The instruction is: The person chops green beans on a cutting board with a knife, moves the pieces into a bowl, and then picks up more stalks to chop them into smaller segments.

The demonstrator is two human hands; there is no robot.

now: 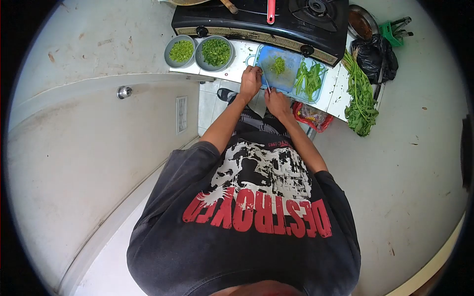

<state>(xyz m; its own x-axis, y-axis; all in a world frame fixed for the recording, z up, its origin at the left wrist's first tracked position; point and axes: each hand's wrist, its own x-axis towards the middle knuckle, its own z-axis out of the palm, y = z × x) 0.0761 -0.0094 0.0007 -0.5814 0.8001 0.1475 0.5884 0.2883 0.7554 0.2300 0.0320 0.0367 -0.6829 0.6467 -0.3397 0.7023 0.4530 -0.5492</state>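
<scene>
My right hand is closed around the handle of a knife at the near edge of a blue cutting board. The blade points up and to the left, toward my left hand. Fingers of that left hand are pinched together beside the blade's tip; what they hold, if anything, is too small to make out. Finely chopped greens lie in a small heap on the board. To their right, cut leafy stems rest in a light blue tray that is partly under the board.
Two grey bowls hold chopped greens, pale stems and darker leaves. A black gas stove stands behind the board. A leafy bunch hangs over the counter's right edge, near a black plastic bag. Below sits a red-lined bin.
</scene>
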